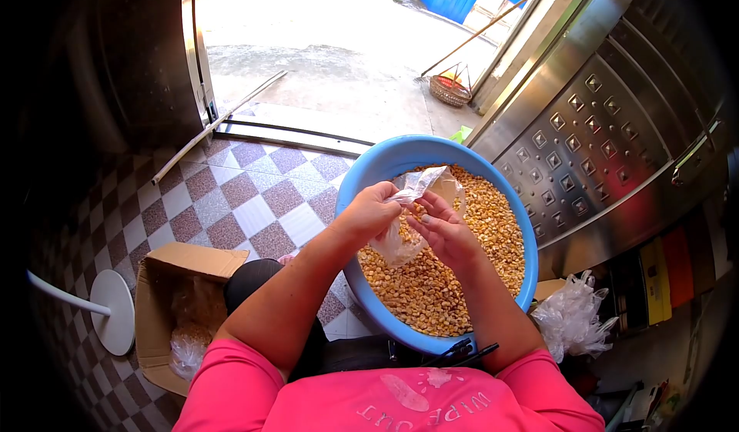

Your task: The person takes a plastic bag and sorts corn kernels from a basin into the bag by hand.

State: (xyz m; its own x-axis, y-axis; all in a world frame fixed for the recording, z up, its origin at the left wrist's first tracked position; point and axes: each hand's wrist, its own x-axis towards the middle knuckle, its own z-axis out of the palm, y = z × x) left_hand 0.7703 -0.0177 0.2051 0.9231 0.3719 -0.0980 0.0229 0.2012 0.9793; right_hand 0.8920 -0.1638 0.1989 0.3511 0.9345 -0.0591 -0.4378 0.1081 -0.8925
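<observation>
A clear plastic bag (399,249) hangs between my hands over a blue tub (362,172) of dried corn kernels (493,228). My left hand (372,210) is closed, pinching the bag's gathered upper edge between thumb and fingers. On the other side, my right hand (448,236) has its fingers bent at the bag's edge, thumb toward the left hand; its fingertips are partly covered by the film. Some yellow kernels seem to show through or behind the plastic, and I cannot tell whether they are inside it.
At my left stands an open cardboard box (192,256) with plastic bags in it, beside a white round base (112,313). Crumpled clear bags (577,315) lie right of the tub. A metal door (593,139), a pale pole (219,124) and a wicker basket (449,92) are around the doorway.
</observation>
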